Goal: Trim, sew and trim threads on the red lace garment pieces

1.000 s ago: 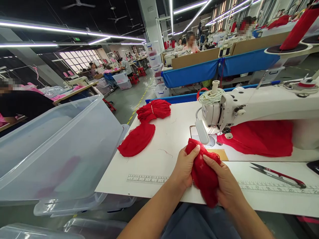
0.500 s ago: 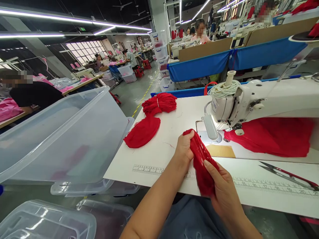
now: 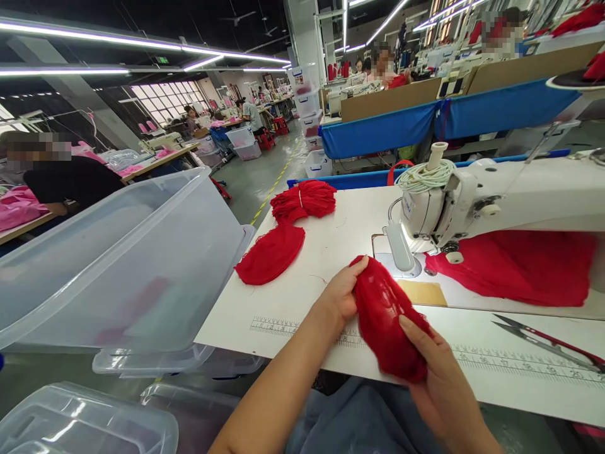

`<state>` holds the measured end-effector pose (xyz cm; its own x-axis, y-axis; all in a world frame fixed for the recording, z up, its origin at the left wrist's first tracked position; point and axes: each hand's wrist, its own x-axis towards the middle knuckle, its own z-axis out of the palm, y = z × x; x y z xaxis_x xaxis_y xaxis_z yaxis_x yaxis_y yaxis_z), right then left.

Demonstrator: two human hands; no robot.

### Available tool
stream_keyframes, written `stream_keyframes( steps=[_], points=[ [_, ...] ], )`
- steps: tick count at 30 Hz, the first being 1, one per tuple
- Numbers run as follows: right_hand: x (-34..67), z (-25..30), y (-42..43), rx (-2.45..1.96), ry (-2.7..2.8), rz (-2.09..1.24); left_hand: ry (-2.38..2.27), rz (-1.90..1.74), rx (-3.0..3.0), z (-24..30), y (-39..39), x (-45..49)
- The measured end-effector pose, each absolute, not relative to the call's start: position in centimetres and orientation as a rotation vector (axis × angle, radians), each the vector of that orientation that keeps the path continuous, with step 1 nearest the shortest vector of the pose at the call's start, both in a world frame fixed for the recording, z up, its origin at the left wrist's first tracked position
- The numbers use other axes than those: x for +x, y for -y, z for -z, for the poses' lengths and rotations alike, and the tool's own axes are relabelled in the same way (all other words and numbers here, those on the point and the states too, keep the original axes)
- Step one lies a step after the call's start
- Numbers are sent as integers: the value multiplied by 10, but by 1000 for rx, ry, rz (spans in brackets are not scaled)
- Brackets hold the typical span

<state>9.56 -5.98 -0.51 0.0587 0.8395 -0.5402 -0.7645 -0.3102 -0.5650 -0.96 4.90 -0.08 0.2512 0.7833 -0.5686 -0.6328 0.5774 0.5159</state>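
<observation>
A piece of red fabric (image 3: 388,318) is stretched between both hands above the table's front edge, its face spread and slightly shiny. My left hand (image 3: 344,291) pinches its upper left end with thumb and fingers. My right hand (image 3: 432,353) grips the lower right side, thumb on top and fingers hidden underneath. Just beyond stands a white sewing machine (image 3: 515,195), with more red fabric (image 3: 529,268) lying under its arm. To the left on the table are an oval stack of red pieces (image 3: 271,255) and a tied red bundle (image 3: 303,199).
Thread snips (image 3: 548,340) lie at the right on the white table (image 3: 227,318), near its printed ruler. A large clear plastic bin (image 3: 155,265) stands against the left edge, with lidded clear boxes (image 3: 89,419) below. Other people sit at machines farther off.
The red fabric has been spread from a narrow, gathered strip into a wider oval. Both hands have shifted slightly, the right one outward, keeping their grip.
</observation>
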Motion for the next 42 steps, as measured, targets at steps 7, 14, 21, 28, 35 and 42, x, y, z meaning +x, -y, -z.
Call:
stream_keyframes(
  steps=[7, 14, 21, 28, 35, 42],
  points=[
    [117, 1, 37, -915, 91, -1506, -447, -744, 378, 11, 13, -27],
    [124, 14, 41, -1092, 519, -1598, -553, -843, 452, 10, 18, -9],
    [125, 20, 43, -1096, 604, -1568, -730, -873, 391, 0, 8, 0],
    [127, 18, 39, -1033, 406, -1602, -818, -990, 360, -2, 2, 3],
    [126, 11, 40, -717, 136, -1667, -825, -1128, 285, -12, -8, 3],
    [110, 20, 53, -820, 205, -1688, -835, -1167, 188, -9, -10, 12]
  ],
)
